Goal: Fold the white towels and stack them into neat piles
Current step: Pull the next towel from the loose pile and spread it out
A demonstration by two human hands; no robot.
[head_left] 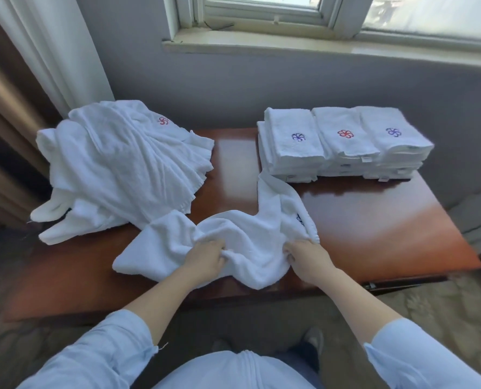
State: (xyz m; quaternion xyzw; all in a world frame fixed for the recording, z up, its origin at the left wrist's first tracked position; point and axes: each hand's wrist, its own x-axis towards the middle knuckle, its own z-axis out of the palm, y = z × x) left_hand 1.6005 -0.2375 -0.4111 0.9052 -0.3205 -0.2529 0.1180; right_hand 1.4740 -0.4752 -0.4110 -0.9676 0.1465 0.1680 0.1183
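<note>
I'm gripping the crumpled towel (244, 234) at the lower middle of the frame. My left hand (207, 258) is bunching a fold of it and my right hand (306, 258) is pinching its near edge, the fingers of both curled into the cloth. I'm taking it at two spots apart, I'd say so that I can be drawing it flat on the bench (374, 220) and finding its corners for the first fold. Its far end is trailing up toward the folded stock; whether it's touching there, I can't tell.

Up in the upper right, three folded piles are sitting side by side, edges touching: the left pile (292, 144) is showing a blue emblem on top, the middle pile (344, 138) a red one, and the right pile (393, 136) blue again. They're parked at the far side, likely so that the near bench is serving as working room.

In the upper left, the unfolded heap (121, 169) is slumping over the bench's edge, with a red emblem peeking out, well apart from the piles so that done and undone aren't mixing.

No basket or bin is showing anywhere; the bench alone is carrying everything. Judging by that heap, I'm a fair way in, with several towels left.
</note>
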